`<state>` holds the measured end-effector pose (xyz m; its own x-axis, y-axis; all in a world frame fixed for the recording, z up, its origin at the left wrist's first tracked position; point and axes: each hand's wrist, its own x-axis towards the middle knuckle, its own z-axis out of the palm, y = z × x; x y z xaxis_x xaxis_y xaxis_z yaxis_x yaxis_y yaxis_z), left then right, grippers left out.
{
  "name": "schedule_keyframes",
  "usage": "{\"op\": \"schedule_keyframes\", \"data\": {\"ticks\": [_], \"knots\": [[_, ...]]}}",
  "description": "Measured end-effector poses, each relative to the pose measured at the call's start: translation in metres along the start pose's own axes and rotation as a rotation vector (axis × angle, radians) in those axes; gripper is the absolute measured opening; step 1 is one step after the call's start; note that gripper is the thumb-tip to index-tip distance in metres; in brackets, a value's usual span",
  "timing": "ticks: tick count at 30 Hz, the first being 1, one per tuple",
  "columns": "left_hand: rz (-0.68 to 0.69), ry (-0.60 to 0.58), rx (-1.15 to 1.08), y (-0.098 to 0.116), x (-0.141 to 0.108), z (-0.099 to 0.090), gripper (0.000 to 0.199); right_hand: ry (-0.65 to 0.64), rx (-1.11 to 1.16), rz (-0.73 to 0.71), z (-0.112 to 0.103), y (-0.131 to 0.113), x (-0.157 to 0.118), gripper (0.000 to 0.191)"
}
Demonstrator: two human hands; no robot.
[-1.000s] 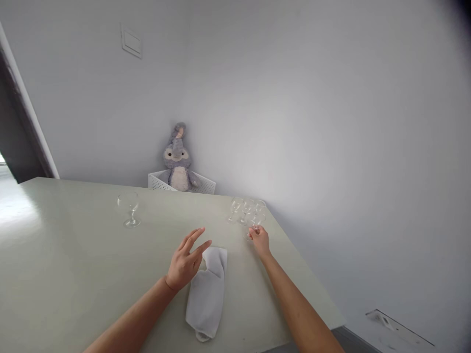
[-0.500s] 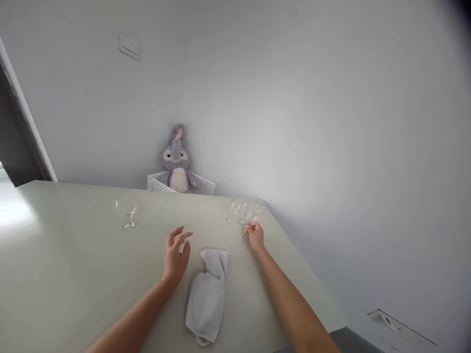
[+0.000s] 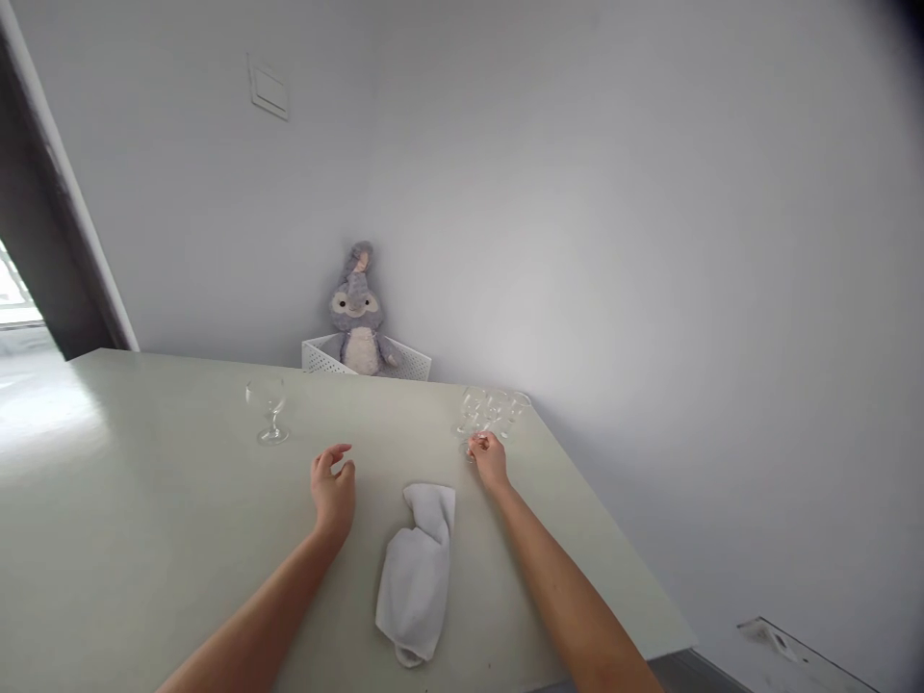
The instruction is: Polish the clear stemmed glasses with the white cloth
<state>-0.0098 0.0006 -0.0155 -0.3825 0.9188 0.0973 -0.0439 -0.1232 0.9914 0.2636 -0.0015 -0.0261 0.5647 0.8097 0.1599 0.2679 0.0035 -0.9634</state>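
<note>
With fingers of right hand (image 3: 489, 462), pinching stemmed glass (image 3: 476, 423) beyond and right of white cloth (image 3: 419, 582); holding left hand (image 3: 334, 493) half-curled, left of it.

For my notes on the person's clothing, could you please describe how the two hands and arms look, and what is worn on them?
The left hand and the right hand are bare, without gloves. No sleeve shows on the left forearm or the right forearm, and I see no watch. The nails are too small to judge.
</note>
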Motion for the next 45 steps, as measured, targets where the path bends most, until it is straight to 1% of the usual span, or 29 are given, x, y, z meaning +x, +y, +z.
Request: {"op": "schedule_keyframes", "data": {"ticks": [3,5,7,9,11,13,14,16,19,20,22,25,27,28,30,32,33,35,38,41,43,45], "knots": [[-0.176,0.098,-0.237,-0.001,0.008,-0.001,0.019,0.028,-0.017,0.039,-0.013,-0.003,-0.012,0.034],[-0.23,0.161,-0.335,-0.002,0.016,-0.003,0.022,0.037,-0.033,0.06,-0.021,-0.006,-0.025,0.034],[-0.266,0.22,-0.401,-0.001,0.025,-0.007,0.026,0.008,-0.041,0.066,-0.026,-0.012,-0.041,0.03],[-0.322,0.279,-0.48,0.002,0.035,-0.012,0.03,-0.079,-0.037,0.046,-0.024,-0.022,-0.06,0.025],[-0.396,0.333,-0.56,0.007,0.045,-0.018,0.031,-0.218,-0.051,-0.009,-0.019,-0.034,-0.078,0.025],[-0.475,0.369,-0.643,0.012,0.056,-0.024,0.032,-0.327,-0.145,-0.106,-0.012,-0.044,-0.093,0.027],[-0.51,0.376,-0.685,0.015,0.061,-0.026,0.033,-0.348,-0.236,-0.153,-0.01,-0.048,-0.098,0.027],[-0.568,0.363,-0.771,0.021,0.071,-0.03,0.038,-0.314,-0.487,-0.209,-0.008,-0.053,-0.104,0.026],[-0.633,0.304,-0.889,0.029,0.082,-0.034,0.046,-0.257,-0.835,-0.188,-0.012,-0.053,-0.105,0.03],[-0.649,0.282,-0.922,0.031,0.086,-0.035,0.048,-0.258,-0.902,-0.176,-0.014,-0.053,-0.105,0.032],[-0.668,0.247,-0.974,0.035,0.092,-0.037,0.052,-0.27,-0.961,-0.161,-0.018,-0.053,-0.106,0.034],[-0.679,0.219,-1.011,0.038,0.103,-0.039,0.052,-0.27,-0.916,-0.18,-0.02,-0.058,-0.116,0.033],[-0.687,0.205,-1.015,0.039,0.111,-0.04,0.051,-0.307,-0.825,-0.248,-0.017,-0.064,-0.129,0.03],[-0.69,0.194,-1.014,0.039,0.115,-0.041,0.05,-0.353,-0.78,-0.297,-0.014,-0.067,-0.136,0.029],[-0.693,0.174,-1.011,0.038,0.123,-0.041,0.051,-0.491,-0.714,-0.399,-0.006,-0.071,-0.15,0.032],[-0.693,0.16,-1.009,0.037,0.13,-0.042,0.051,-0.626,-0.696,-0.467,0.002,-0.072,-0.161,0.033],[-0.691,0.158,-1.009,0.036,0.133,-0.042,0.05,-0.677,-0.696,-0.486,0.004,-0.072,-0.164,0.03],[-0.692,0.158,-1.018,0.033,0.138,-0.042,0.047,-0.732,-0.7,-0.509,0.005,-0.07,-0.166,0.024],[-0.727,0.171,-1.048,0.031,0.144,-0.044,0.042,-0.752,-0.709,-0.542,-0.003,-0.067,-0.162,0.026],[-0.77,0.188,-1.059,0.03,0.147,-0.045,0.036,-0.726,-0.728,-0.541,-0.014,-0.068,-0.155,0.034],[-0.786,0.194,-1.054,0.031,0.148,-0.044,0.032,-0.662,-0.744,-0.521,-0.017,-0.071,-0.154,0.036],[-0.799,0.201,-1.044,0.033,0.146,-0.043,0.028,-0.57,-0.761,-0.525,-0.016,-0.072,-0.157,0.03]]}}
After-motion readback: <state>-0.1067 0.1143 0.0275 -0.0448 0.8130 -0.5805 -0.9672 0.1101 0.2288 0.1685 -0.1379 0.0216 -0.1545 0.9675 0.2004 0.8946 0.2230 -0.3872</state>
